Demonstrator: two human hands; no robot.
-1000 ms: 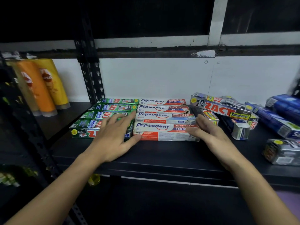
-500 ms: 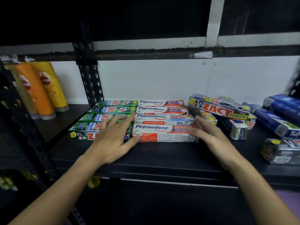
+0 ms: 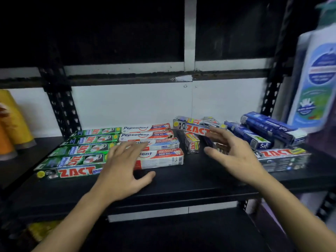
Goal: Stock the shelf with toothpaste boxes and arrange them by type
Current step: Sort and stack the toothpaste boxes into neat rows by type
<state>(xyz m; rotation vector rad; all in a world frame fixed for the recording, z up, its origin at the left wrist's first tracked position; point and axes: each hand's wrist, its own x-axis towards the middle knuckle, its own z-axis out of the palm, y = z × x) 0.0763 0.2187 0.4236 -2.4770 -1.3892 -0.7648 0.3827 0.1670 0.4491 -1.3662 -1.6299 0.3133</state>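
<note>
Seen from the head camera, a black shelf is carrying toothpaste boxes sorted partly by type. At the left, green ZACT boxes are lying side by side in a row running from near to far. Just to their right, and touching them, red-and-white Pepsodent boxes are lying in a matching row.

The left hand is resting flat, fingers straight and spread, over the left ends of the two nearest Pepsodent boxes, with the thumb sticking out over bare shelf; it is gripping nothing.

The right hand is hovering wide open, fingers fanned and slightly bent, in front of a loose jumble of silver ZACT Smokers boxes; I cannot tell whether it is touching any of them.

Further right, dark blue boxes are lying at an angle, and one more silver ZACT box is lying near the front edge.

Orange and yellow bottles are standing at the far left, and a blurred white bottle with a blue label is filling the right edge.
</note>
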